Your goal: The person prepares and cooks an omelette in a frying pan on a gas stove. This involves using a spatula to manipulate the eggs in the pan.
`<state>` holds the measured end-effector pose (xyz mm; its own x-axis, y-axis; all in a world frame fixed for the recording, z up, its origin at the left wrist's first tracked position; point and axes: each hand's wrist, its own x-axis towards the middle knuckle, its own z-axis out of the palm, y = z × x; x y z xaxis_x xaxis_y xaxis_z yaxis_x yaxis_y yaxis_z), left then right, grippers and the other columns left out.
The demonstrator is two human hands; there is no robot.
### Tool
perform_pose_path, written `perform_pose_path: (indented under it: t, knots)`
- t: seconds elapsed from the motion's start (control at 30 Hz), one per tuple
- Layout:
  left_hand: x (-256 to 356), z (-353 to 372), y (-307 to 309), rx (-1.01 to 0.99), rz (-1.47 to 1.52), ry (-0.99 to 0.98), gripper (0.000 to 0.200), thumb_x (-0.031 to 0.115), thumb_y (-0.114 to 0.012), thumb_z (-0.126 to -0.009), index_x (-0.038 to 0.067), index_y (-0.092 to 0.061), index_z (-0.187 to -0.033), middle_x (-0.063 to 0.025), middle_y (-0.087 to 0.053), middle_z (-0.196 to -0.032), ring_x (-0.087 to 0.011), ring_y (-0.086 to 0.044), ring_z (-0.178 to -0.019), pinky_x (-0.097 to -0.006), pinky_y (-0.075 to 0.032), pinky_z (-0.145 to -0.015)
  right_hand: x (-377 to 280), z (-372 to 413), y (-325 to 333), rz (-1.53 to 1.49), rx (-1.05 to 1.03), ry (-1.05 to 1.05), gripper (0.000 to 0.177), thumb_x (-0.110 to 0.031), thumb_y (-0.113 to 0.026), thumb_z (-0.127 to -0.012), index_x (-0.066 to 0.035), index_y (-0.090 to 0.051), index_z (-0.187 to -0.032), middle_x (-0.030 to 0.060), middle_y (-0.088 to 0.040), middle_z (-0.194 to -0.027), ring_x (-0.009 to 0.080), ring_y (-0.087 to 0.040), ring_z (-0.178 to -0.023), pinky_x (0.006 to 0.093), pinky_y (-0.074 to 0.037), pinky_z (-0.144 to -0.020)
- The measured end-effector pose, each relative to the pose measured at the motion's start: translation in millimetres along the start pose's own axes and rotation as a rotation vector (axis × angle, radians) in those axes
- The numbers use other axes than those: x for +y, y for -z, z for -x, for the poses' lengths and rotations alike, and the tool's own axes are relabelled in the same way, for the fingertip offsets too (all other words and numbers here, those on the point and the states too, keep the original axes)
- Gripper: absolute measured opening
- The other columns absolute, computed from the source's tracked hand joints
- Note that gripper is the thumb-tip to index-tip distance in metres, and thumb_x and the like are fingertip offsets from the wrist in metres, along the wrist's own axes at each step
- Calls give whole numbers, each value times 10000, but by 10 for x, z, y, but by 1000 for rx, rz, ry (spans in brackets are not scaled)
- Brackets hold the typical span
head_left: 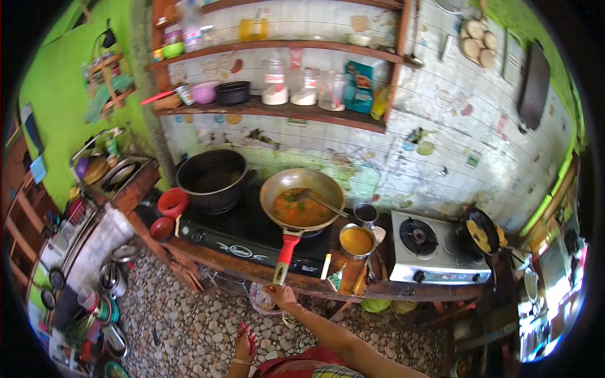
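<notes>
A wide pan [270,189] with orange-brown food stands on the black stove [211,236], a ladle [324,205] resting in it. Its red handle [287,251] points toward me. Just below the handle's end is my right hand [282,295], palm partly turned up and fingers loosely apart; no grip on the handle shows. Lower and further left, my left hand [245,344] hangs over the pebbled floor, its fingers apart and reddish, holding nothing. A small pot of orange liquid [357,241] sits right of the stove, beside a dark cup [366,213].
A large black pot [212,179] stands at the stove's left, near red bowls [172,203]. Right is a silver stove [404,268] with a black pan [479,230]. Jars [275,82] line the shelf above. Utensils [360,279] lie at the counter's front edge.
</notes>
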<state>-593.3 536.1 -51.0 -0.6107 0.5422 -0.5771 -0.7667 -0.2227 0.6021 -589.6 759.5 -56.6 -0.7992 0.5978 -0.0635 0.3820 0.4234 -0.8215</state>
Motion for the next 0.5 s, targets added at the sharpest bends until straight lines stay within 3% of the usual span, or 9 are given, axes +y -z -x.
perform_pose_path:
  t: [0.03,0.1,0.13,0.17,0.2,0.27,0.3,0.4,0.5]
  knots:
    - [-79,-86,50,-6,100,34,115,153,-460,-898,80,-513,-826,-13,-455,-658,-117,-426,-534,-243,-354,-439,25,7,2,-6,31,-18,308,-310,-519,-817,-105,-598,-1033,43,-618,-865,186,-580,-753,337,-445,-632]
    - [-205,-155,-74,-62,52,63,124,159,-475,-888,96,-473,-782,3,-387,-618,-114,-385,-524,-248,-332,-433,-15,109,80,-586,-163,-322,337,-395,-538,-833,-84,-591,-952,16,-531,-698,111,-466,-566,248,-418,-543]
    - [-271,-174,-111,-94,32,70,161,166,-491,-877,112,-433,-737,19,-319,-579,-111,-344,-513,-252,-309,-427,-25,198,146,-590,-147,-328,337,-395,-538,-833,-84,-591,-952,16,-531,-698,111,-466,-566,248,-418,-543]
    - [-382,-300,5,-454,221,119,172,188,-479,-887,85,-448,-754,3,-386,-613,-126,-395,-547,-253,-335,-447,-49,344,218,-925,-171,-344,343,-413,-518,-844,-80,-574,-906,3,-495,-665,97,-418,-536,235,-377,-511]
    - [-344,-153,-206,-444,222,131,172,188,-479,-887,85,-448,-754,3,-386,-613,-126,-395,-547,-253,-335,-447,-47,505,258,-1262,-196,-360,359,-431,-497,-854,-76,-556,-859,-10,-459,-633,83,-370,-507,223,-336,-478]
    - [-237,90,-789,-306,-268,256,177,200,-481,-891,47,-486,-801,-16,-473,-670,-127,-429,-553,-249,-361,-471,-12,708,358,-1257,-145,-344,349,-420,-481,-865,-77,-543,-846,-13,-452,-630,82,-362,-514,218,-321,-482]
    - [-171,183,-966,-284,-370,323,185,197,-508,-880,13,-513,-872,-32,-531,-734,-111,-459,-569,-231,-378,-493,14,764,433,-1249,-94,-308,341,-410,-464,-876,-78,-531,-833,-16,-445,-627,80,-355,-522,214,-305,-486]
    - [-349,26,-1036,-382,-411,400,226,213,-501,-886,-3,-556,-924,-41,-553,-771,-98,-458,-583,-239,-384,-508,149,935,674,-1081,-2,-235,348,-416,-426,-892,-85,-534,-895,-2,-482,-694,84,-400,-594,212,-336,-557]
    - [-481,-56,-1126,-406,-489,434,250,210,-540,-865,-21,-550,-960,-27,-555,-751,-79,-450,-572,-220,-372,-491,371,976,905,-995,-61,-251,394,-442,-409,-892,-79,-539,-972,28,-527,-818,97,-450,-692,225,-376,-646]
